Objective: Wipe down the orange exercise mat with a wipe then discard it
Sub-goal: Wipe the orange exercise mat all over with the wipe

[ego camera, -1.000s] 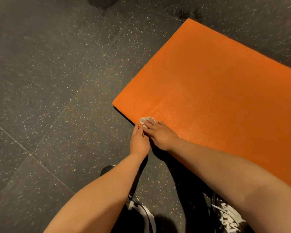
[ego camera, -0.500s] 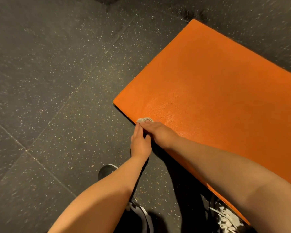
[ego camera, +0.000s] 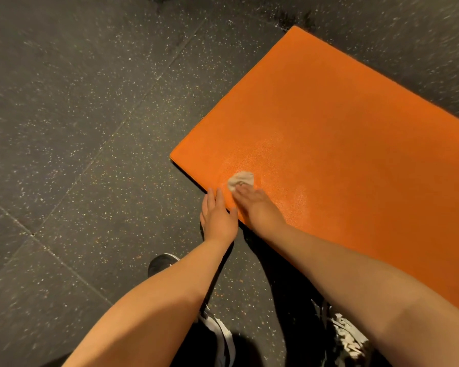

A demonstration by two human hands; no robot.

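A flat orange rectangular foam exercise mat (ego camera: 342, 154) is lying on the dark speckled rubber floor (ego camera: 77, 128), running from its near-left corner out toward the far right. A small crumpled off-white wipe (ego camera: 241, 178) is sitting on the mat's surface just inside that near-left corner, close to the near edge. The right hand (ego camera: 257, 207) is reaching over the edge and pressing down on the wipe with its fingers (ego camera: 243, 193) stretched out flat on top of it rather than curled round it; the fingertips are blurring. The left hand (ego camera: 219, 218) is lying just beside the right one, on its left, with its fingers straight and together, holding nothing, their tips touching the mat's near edge. Both bare forearms are stretching in from the bottom. Below them, two black-and-white shoes (ego camera: 217, 337) are standing on the floor near the mat.
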